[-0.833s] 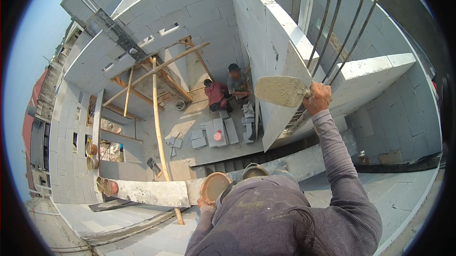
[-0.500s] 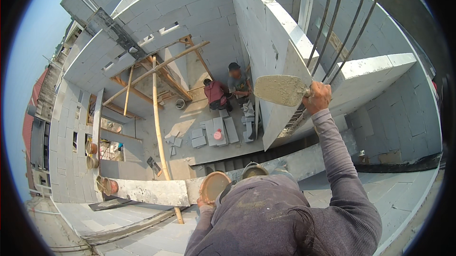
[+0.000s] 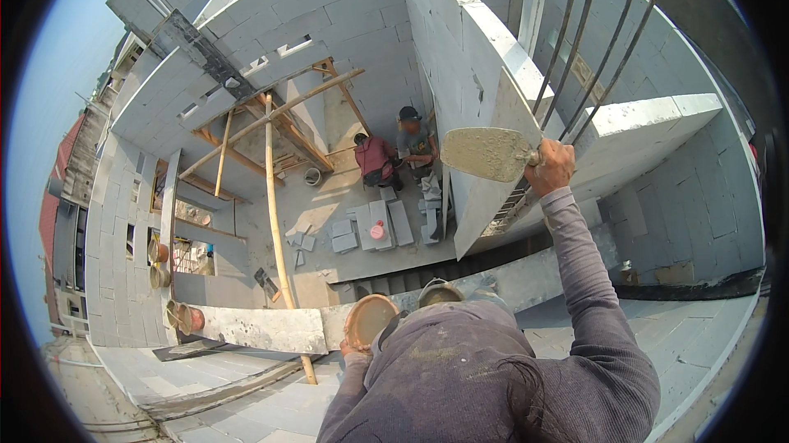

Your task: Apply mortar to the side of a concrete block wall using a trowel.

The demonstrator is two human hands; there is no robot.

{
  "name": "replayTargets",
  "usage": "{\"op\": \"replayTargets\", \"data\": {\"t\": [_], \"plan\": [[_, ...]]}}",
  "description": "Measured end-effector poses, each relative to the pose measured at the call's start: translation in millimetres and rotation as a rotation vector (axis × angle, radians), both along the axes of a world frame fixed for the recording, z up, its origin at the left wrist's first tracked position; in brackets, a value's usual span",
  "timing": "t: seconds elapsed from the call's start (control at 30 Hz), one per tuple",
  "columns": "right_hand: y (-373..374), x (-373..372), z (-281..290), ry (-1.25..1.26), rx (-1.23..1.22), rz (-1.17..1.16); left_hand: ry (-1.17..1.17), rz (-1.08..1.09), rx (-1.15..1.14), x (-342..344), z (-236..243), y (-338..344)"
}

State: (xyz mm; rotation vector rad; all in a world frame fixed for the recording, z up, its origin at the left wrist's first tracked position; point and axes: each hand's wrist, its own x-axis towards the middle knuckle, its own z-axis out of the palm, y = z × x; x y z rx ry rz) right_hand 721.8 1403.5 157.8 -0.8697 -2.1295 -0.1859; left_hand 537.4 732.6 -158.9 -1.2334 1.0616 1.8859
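Overhead, right hand (image 3: 552, 167) grips a mortar-laden trowel (image 3: 486, 153); left hand (image 3: 353, 349) clasps an orange bowl (image 3: 369, 319).

This is a building site: unfinished walls of grey blocks (image 3: 345, 24), steel bars (image 3: 575, 40) standing up, bamboo props (image 3: 275, 196), loose blocks (image 3: 386, 225) on the concrete floor.

Sunlit grey block walls (image 3: 345, 24), bamboo scaffolding (image 3: 275, 196), concrete floor (image 3: 329, 196) below
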Motion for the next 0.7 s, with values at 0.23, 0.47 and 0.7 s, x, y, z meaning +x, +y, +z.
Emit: {"op": "replayTargets", "data": {"t": [0.23,0.47,0.7], "plan": [[0.7,-0.9,-1.9,0.012,-0.008,0.004,0.029,0.003,0.034,1.2,-0.1,1.2],[-1.2,-1.7,1.4,0.008,-0.027,0.007,0.049,-0.010,-0.010,1.6,-6.8,-5.5],[-0.3,-1.3,1.0,0.013,-0.021,0.022,0.106,-0.028,0.104,0.0,-13.2,-9.5]]}}
